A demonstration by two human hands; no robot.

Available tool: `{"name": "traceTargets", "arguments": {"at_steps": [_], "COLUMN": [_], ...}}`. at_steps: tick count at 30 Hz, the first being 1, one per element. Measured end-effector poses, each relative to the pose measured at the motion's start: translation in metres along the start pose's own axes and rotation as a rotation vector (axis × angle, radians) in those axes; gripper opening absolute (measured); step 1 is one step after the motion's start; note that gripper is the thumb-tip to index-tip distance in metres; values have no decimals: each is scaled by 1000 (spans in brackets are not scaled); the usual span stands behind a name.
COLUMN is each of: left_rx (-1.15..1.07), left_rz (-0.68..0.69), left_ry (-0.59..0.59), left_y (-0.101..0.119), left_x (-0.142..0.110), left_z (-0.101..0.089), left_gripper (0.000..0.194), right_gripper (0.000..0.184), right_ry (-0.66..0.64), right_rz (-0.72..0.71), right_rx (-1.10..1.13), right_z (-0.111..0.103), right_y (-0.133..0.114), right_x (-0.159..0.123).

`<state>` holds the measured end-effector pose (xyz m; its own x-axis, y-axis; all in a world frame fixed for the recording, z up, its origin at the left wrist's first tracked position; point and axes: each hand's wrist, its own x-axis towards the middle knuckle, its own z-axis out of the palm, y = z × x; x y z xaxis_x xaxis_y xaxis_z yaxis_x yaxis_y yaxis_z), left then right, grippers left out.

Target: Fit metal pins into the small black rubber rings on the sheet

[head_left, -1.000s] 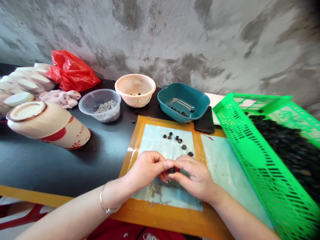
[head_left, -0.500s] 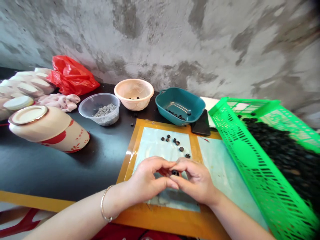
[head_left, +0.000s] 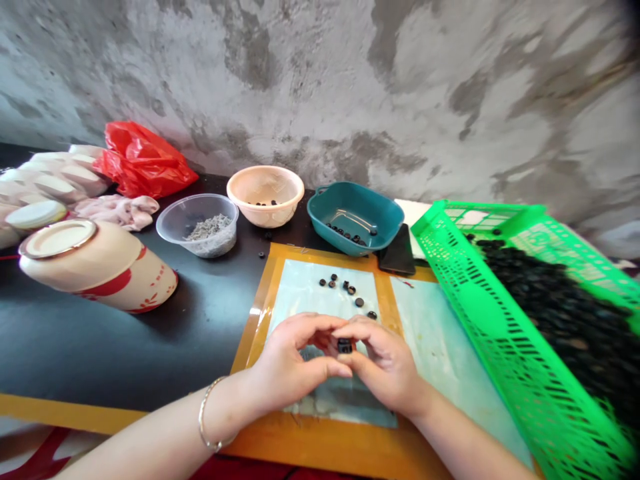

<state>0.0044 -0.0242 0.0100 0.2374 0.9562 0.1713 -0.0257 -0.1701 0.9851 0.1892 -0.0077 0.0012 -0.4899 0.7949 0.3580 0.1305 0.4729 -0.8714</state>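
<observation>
Left thumb had dropped away from the fingertips vs 1 s ago, when it pinched up against the right index finger. Camera had tilted too, so the table items sat lower in view.

Clock centred on the hands, 12 = wall (head_left: 310,80). Right hand (head_left: 390,363), at 4: thumb and index finger closed on a small black cylindrical part (head_left: 345,345), dead centre, above the pale-blue sheet (head_left: 297,293). Left hand (head_left: 287,360), at 9: thumb and index spread, cupped beside the part; couldn't tell whether its inner fingers touched it. Bracelet (head_left: 202,415) on the left wrist.

Seven loose black ring-like parts (head_left: 359,303) lay on the sheet around 12. Teal basin (head_left: 330,238), also 12 but farther out, had more parts inside. Flat black slab (head_left: 397,257) at 1, just beside the basin. Peach bowl (head_left: 265,217) at 11, a few dark bits in it. Clear plastic bowl (head_left: 173,223) at 10, grey bits heaped inside. Tilted cream-and-red tumbler (head_left: 107,267) between 9 and 10. Green perforated crate (head_left: 467,283) at 3, loaded with black pieces (head_left: 555,310).
</observation>
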Motion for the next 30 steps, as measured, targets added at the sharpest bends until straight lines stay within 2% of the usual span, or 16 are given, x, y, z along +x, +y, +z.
{"name": "traceTargets", "arguments": {"at_steps": [5,12,14,17,19,23,26,30], "left_rx": [-165,-139,-104,-64,-129,-381,-458,-421], "left_rz": [6,-72,-68,-73,-134,-361,-448,-502], "left_ry": [18,37,39,42,-6,-158,-143,-75], "left_y": [-7,-5,-4,-4,-3,-4,-4,-3], "left_x": [2,5,5,6,7,9,10,10], "left_z": [-4,-6,-6,-6,-6,-7,-7,-8], "left_gripper": [47,35,34,31,28,32,31,30], "right_gripper": [28,31,30,30,31,29,32,38], "right_ry": [30,53,27,15,44,79,57,34], "right_rz": [23,76,29,-142,-224,-245,-258,-292], "right_rx": [99,143,91,-66,-185,-310,-331,-398], "right_z": [-2,-5,-7,-9,-9,-8,-7,-8], "right_y": [4,10,9,5,4,3,2,-1], "right_x": [1,-1,0,6,9,10,9,9]}}
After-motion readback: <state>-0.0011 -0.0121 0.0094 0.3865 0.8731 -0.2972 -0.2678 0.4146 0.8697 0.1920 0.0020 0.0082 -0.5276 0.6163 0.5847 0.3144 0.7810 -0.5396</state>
